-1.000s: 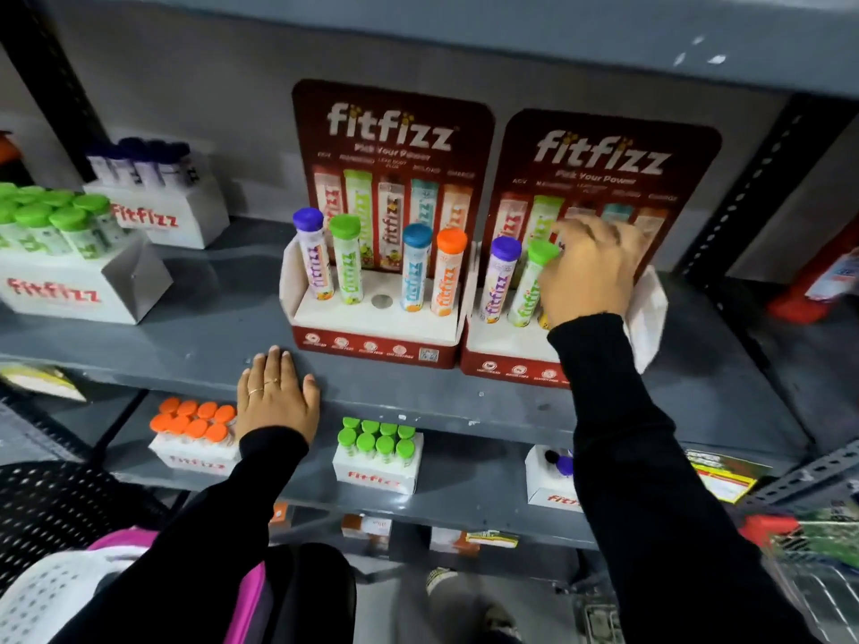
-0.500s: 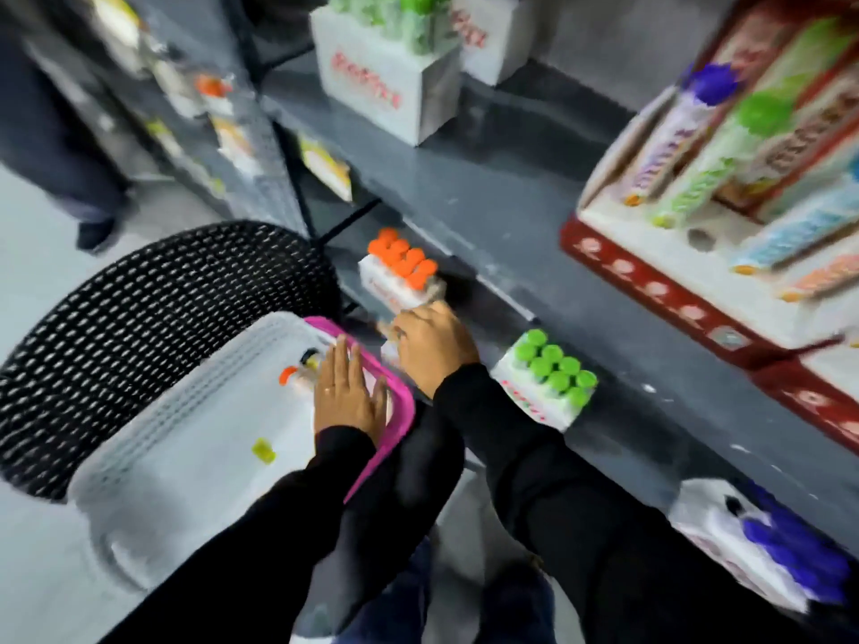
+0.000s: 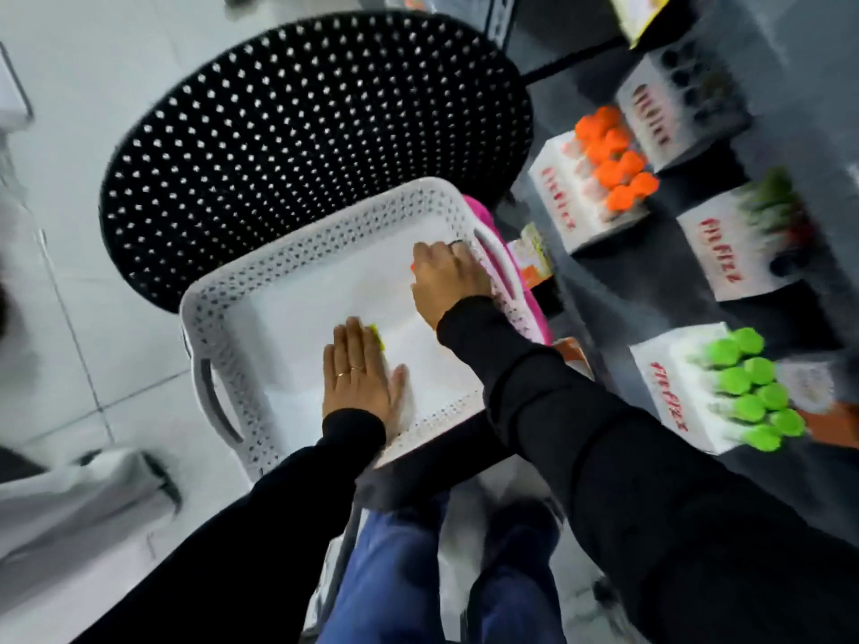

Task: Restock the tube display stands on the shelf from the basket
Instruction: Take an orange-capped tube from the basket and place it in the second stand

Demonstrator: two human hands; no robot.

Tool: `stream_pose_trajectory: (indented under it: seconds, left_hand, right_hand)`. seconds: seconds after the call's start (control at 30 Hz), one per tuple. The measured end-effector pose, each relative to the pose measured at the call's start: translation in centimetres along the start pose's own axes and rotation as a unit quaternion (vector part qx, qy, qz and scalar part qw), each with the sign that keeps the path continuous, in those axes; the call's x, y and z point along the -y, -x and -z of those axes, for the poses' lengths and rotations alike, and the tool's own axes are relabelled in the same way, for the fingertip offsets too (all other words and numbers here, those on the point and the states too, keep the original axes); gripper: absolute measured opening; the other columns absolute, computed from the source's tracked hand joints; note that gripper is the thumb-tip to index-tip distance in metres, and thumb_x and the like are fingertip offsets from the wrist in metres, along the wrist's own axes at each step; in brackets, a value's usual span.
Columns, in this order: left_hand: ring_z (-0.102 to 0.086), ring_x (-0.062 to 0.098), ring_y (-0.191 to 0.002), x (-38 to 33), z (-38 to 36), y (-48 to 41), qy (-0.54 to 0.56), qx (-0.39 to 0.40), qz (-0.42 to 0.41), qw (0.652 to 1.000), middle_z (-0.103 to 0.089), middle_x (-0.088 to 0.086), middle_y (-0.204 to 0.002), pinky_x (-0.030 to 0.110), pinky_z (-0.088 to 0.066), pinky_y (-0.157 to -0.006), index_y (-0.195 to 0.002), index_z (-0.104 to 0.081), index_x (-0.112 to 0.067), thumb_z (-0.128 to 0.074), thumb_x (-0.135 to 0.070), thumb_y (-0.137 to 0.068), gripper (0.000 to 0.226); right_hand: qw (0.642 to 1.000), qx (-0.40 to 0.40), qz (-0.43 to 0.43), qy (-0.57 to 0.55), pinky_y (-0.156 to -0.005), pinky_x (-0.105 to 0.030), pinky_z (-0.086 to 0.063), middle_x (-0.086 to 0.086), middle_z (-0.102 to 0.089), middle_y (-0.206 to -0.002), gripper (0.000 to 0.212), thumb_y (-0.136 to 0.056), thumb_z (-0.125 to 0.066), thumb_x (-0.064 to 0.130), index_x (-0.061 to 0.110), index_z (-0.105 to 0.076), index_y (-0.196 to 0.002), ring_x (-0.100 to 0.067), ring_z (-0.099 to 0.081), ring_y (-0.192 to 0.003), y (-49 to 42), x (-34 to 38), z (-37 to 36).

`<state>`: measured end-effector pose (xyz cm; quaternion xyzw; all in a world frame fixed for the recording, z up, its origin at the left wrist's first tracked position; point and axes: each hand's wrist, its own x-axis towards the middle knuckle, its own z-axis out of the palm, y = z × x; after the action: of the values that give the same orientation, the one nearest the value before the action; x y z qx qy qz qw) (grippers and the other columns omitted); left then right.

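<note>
I am looking down into the white perforated basket (image 3: 325, 234), which rests on a black perforated chair (image 3: 302, 132). My left hand (image 3: 360, 378) lies flat on the basket floor with fingers straight; a yellow-green tube cap (image 3: 377, 339) peeks out beside its fingertips. My right hand (image 3: 446, 281) is in the basket's far right corner. Its fingers curl down over an orange-capped tube (image 3: 412, 268), of which only a sliver shows. The display stands are out of view.
A pink basket rim (image 3: 511, 267) sticks out behind the white one. On the shelf to the right stand white boxes: one of orange-capped tubes (image 3: 613, 155), one of green-capped tubes (image 3: 748, 392), a blurred one between (image 3: 743, 234), and one with open holes (image 3: 683, 104).
My view has swung down from the shelf to the basket. My right hand left the display stand and reached into the basket's corner; my left hand slid back across the basket floor.
</note>
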<state>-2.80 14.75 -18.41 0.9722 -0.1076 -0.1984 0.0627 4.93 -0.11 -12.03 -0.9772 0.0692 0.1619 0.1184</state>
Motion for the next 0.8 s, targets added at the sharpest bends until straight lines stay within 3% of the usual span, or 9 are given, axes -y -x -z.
stream_pose_trajectory:
  seconds: [0.13,0.23,0.37,0.4,0.53,0.67,0.73,0.77,0.8]
  left_hand:
    - [0.018,0.028,-0.139,0.0,-0.1,-0.1,0.004,0.002,0.001,1.0,0.02,0.011,-0.149,0.03,0.029,-0.102,-0.135,0.019,-0.006,0.001,-0.053,-0.079,0.075]
    - [0.024,0.023,-0.135,0.0,-0.4,-0.1,0.007,-0.002,-0.003,1.0,0.025,0.01,-0.144,0.03,0.028,-0.104,-0.133,0.02,-0.007,-0.002,-0.052,-0.081,0.072]
    - [0.024,0.021,-0.133,0.2,-0.5,-0.2,0.003,-0.004,-0.011,1.0,0.024,0.009,-0.143,0.03,0.028,-0.104,-0.133,0.019,-0.007,-0.002,-0.052,-0.081,0.072]
    - [0.025,0.02,-0.133,0.2,-0.6,-0.3,0.006,-0.003,-0.011,1.0,0.024,0.009,-0.144,0.029,0.029,-0.103,-0.132,0.02,-0.007,-0.001,-0.053,-0.079,0.073]
    - [0.012,0.026,-0.14,0.0,-0.2,-0.2,0.019,-0.009,-0.008,1.0,0.006,0.016,-0.153,0.03,0.025,-0.106,-0.141,0.006,-0.002,-0.003,-0.055,-0.078,0.083]
    - [-0.001,0.032,-0.141,0.1,0.5,-0.3,0.049,0.003,-0.004,0.999,-0.008,0.019,-0.153,0.04,0.005,-0.113,-0.142,-0.014,0.0,-0.013,-0.056,-0.077,0.086]
    - [-0.005,0.035,-0.141,0.0,1.1,-0.6,0.057,0.016,0.003,0.998,-0.013,0.02,-0.153,0.044,-0.002,-0.114,-0.141,-0.02,0.0,-0.027,-0.049,-0.081,0.078]
    - [-0.009,0.037,-0.14,-0.2,1.6,-0.6,0.06,0.017,0.002,0.998,-0.018,0.021,-0.152,0.047,-0.007,-0.115,-0.139,-0.025,0.0,-0.034,-0.043,-0.083,0.071]
    - [-0.013,0.039,-0.139,-0.7,2.1,-0.6,0.058,0.01,-0.013,0.998,-0.024,0.022,-0.15,0.049,-0.011,-0.114,-0.136,-0.031,0.0,-0.039,-0.038,-0.085,0.064]
  right_hand:
    - [0.993,-0.073,-0.056,0.071,-0.067,-0.035,-0.051,-0.015,-0.062,-0.108,0.035,-0.086,-0.059,0.007,0.004,-0.054,-0.12,-0.033,-0.058,-0.101,-1.1,1.2,-0.7]
    - [0.998,-0.008,-0.04,0.045,-0.074,-0.04,-0.05,-0.019,-0.052,-0.12,0.035,-0.091,-0.044,-0.004,-0.001,-0.043,-0.126,-0.035,-0.049,-0.112,-1.3,1.3,-0.7]
    - [0.996,-0.039,-0.049,0.057,-0.053,-0.029,-0.042,-0.012,-0.063,-0.095,0.029,-0.071,-0.071,0.005,0.008,-0.06,-0.098,-0.03,-0.06,-0.088,0.0,1.1,1.1]
    - [0.997,-0.042,-0.045,0.054,-0.052,-0.029,-0.039,-0.012,-0.062,-0.096,0.028,-0.071,-0.071,0.006,0.008,-0.06,-0.096,-0.03,-0.061,-0.086,0.4,1.0,1.5]
    - [1.0,-0.005,-0.023,0.004,-0.063,-0.035,-0.043,-0.018,-0.051,-0.121,0.029,-0.088,-0.054,0.002,0.002,-0.047,-0.116,-0.035,-0.057,-0.104,2.0,0.2,3.3]
    - [0.998,0.028,-0.043,-0.036,-0.077,-0.035,-0.052,-0.016,-0.063,-0.112,0.029,-0.086,-0.057,0.005,0.005,-0.057,-0.115,-0.035,-0.063,-0.103,4.2,-1.7,7.1]
    - [0.997,0.037,-0.059,-0.045,-0.075,-0.034,-0.051,-0.017,-0.065,-0.105,0.015,-0.087,-0.059,0.009,0.006,-0.063,-0.101,-0.035,-0.063,-0.101,5.9,-3.0,9.3]
    - [0.995,0.041,-0.069,-0.052,-0.072,-0.033,-0.049,-0.018,-0.064,-0.1,0.008,-0.087,-0.061,0.013,0.006,-0.061,-0.083,-0.034,-0.063,-0.1,6.7,-3.6,10.6]
    - [0.993,0.036,-0.089,-0.061,-0.069,-0.032,-0.045,-0.018,-0.063,-0.095,0.023,-0.085,-0.064,0.017,0.009,-0.053,-0.067,-0.033,-0.063,-0.099,7.6,-4.3,11.8]
